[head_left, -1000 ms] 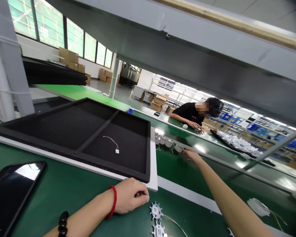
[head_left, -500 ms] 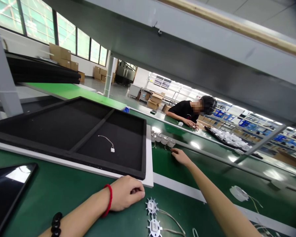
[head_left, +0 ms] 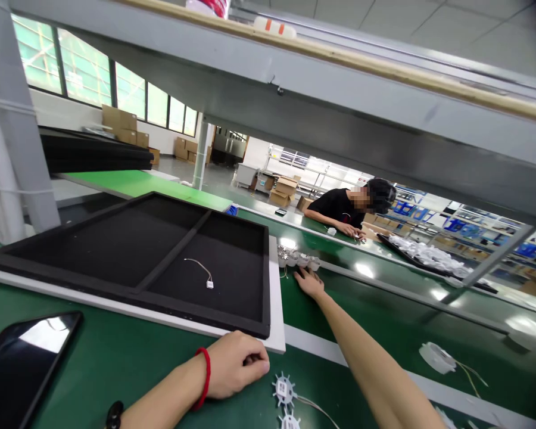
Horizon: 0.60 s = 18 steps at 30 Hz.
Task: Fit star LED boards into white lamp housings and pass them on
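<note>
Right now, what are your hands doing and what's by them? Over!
Right hand outstretched beside translucent cups; contact unclear. Left hand loosely curled near spoked white disc. Nothing visibly blocks the right hand.

The right hand (head_left: pixel 310 283) reaches toward a row of parts (head_left: pixel 302 260); the left hand (head_left: pixel 237 364) curls beside a black tray (head_left: pixel 107 253).

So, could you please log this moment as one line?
left hand: loosely curled, beside spiked discs | right hand: by clear cups | black tray: white wired part inside
</note>
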Tool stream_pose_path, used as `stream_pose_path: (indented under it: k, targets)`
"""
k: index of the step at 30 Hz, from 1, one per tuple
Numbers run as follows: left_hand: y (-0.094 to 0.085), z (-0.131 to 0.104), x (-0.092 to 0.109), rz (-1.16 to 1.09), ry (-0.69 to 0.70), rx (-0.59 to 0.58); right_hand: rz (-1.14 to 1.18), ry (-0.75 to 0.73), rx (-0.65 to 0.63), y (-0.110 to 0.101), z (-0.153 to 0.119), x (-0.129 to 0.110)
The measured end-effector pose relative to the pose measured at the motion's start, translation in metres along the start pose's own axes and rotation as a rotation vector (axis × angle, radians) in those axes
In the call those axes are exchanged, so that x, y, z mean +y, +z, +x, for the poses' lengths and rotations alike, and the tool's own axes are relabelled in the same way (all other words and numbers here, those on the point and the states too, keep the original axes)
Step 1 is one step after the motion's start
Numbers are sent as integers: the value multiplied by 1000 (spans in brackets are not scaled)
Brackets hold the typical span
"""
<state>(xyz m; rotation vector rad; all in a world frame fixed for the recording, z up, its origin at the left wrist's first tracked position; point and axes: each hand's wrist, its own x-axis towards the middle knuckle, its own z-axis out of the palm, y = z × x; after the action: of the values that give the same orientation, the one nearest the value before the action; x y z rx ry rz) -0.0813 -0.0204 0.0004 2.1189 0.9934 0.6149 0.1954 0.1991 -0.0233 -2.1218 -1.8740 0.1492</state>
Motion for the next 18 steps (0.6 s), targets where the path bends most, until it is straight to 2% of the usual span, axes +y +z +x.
stream_pose_path:
  k: [5,11,14,18]
  targets:
    - [0,0,1,-9,5,5,-69,-20,74,4,-12,-17]
    - [1,1,-1,-23,9,12,-100,-193,181,9,-28,-46]
    - [1,1,-2,-30,5,13,-120,-229,197,10,-23,-59]
    - [1,0,-1,-35,-8,9,-155,-287,140,7,-7,-69]
